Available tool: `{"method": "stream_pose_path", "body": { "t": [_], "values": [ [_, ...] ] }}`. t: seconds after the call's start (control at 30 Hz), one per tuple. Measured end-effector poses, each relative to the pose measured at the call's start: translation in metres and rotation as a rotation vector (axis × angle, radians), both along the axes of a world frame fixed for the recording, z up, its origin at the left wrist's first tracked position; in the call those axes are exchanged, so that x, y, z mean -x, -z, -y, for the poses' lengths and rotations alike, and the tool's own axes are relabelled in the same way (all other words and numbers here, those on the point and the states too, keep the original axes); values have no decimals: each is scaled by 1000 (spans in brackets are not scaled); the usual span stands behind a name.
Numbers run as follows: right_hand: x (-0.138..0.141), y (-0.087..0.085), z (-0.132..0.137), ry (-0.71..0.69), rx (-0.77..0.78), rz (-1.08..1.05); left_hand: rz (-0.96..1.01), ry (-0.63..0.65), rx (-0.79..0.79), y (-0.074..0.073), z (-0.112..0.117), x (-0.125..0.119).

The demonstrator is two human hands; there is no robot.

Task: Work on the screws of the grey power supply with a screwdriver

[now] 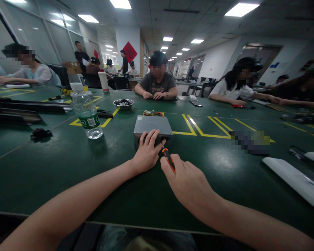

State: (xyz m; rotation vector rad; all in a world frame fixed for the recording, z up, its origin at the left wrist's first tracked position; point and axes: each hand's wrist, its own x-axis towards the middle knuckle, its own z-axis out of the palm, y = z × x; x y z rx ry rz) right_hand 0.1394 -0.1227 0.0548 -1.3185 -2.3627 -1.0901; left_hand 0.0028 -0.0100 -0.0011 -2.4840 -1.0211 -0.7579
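Observation:
A grey metal computer power supply (154,123) lies on the green table in front of me, a bundle of coloured wires (153,113) at its far side. My left hand (147,151) rests against its near face, fingers spread and fingertips reaching the top edge. Gripped in my right hand (187,174) is a screwdriver (168,159) with a black and orange handle. Its shaft points up at the lower right of the near face, close to a left fingertip. Whether the tip sits in a screw is too small to tell.
A water bottle (87,113) stands to the left, near a metal bowl (123,104) of small dark parts. Black rails (23,106) lie further left. On the right are a blurred-out dark object (251,142) and a white casing (294,179). A person (157,78) sits opposite.

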Motion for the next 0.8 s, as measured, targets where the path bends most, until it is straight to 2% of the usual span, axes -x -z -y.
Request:
{"method": "stream_pose_path", "body": {
  "t": [0.17, 0.33, 0.43, 0.53, 0.67, 0.8],
  "values": [
    [-3, -3, -2, 39, 52, -28, -14, -6, 0, -1, 2, 0],
    [1, 5, 1, -47, 134, 16, -13, -11, -31, 1, -1, -1],
    [0, 2, 1, -73, 77, 36, -6, -11, -18, 1, -1, 0],
    [-5, -5, -3, -11, -8, -8, -7, -7, 1, 0, 0, 0],
    [-6, -7, -5, 48, 49, -47, -8, -1, 7, -1, 1, 0],
    [-3, -1, -2, -18, 97, -8, 2, -1, 4, 1, 0, -1]
  ]
}}
